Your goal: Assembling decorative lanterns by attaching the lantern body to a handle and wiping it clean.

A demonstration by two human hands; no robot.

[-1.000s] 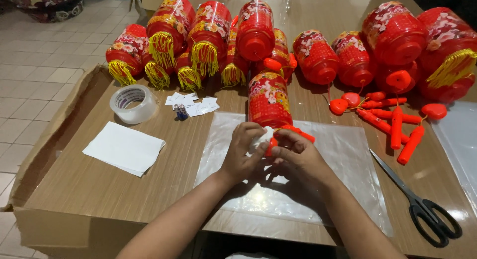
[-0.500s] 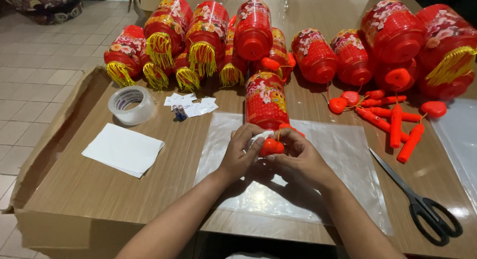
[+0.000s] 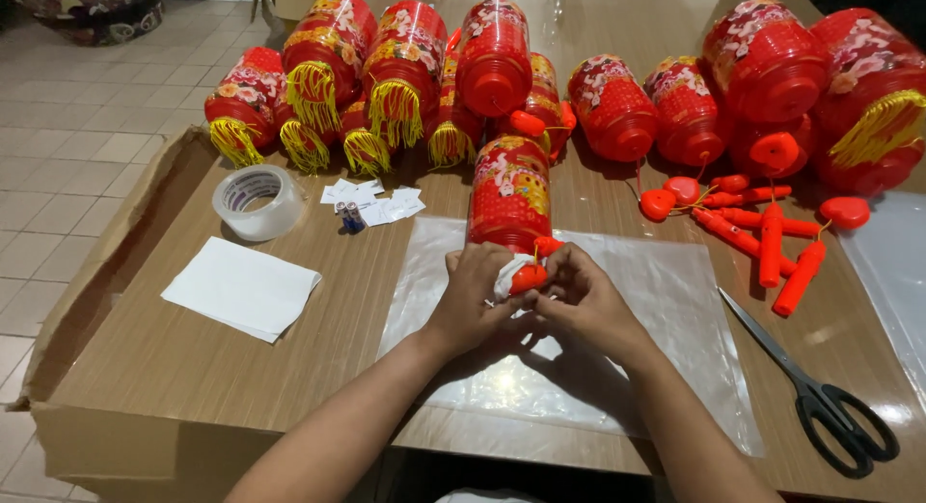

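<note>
Left hand (image 3: 475,300) and right hand (image 3: 584,305) together at near end of red lantern (image 3: 509,199), lying on clear plastic sheet (image 3: 666,310) on bench (image 3: 318,368). Fingers (image 3: 540,296) of both pinching small red cap (image 3: 528,277) and white wrapping. Scissors (image 3: 820,402) to right.

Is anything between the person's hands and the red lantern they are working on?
Nothing visible. The left hand and right hand already touch the near end of the red cylindrical paper lantern, fingers around its small red cap and white wrapping.

Tape roll (image 3: 258,202), scissors (image 3: 820,397), white paper (image 3: 241,288).
</note>
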